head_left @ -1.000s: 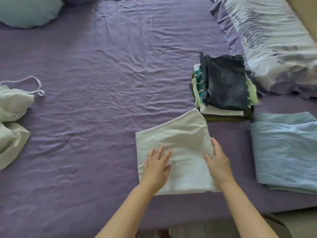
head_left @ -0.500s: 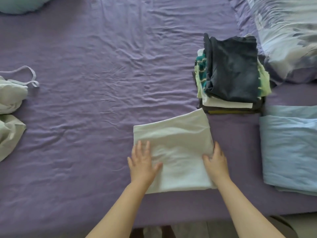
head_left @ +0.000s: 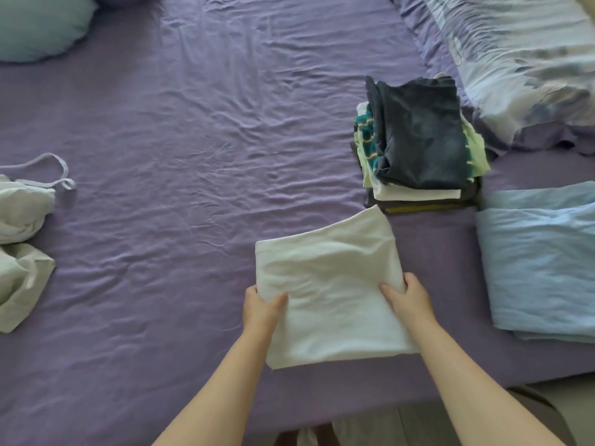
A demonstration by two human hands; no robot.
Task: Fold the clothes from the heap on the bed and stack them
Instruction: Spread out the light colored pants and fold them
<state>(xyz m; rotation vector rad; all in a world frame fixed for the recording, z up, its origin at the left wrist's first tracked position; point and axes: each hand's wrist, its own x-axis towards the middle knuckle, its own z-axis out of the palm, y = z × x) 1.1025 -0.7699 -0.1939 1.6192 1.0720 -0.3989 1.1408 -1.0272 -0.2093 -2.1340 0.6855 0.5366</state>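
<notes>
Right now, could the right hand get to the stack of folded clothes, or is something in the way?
Probably yes, though not while free: the right hand and left hand both grip the white folded cloth. The stack of folded clothes sits just beyond it, to the right, with only bare purple sheet between.

No readable text, label, brand, number or sign shows on anything in view.

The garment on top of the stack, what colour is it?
Dark navy blue, slightly faded, on the stack's top garment; the head view shows it.
</notes>
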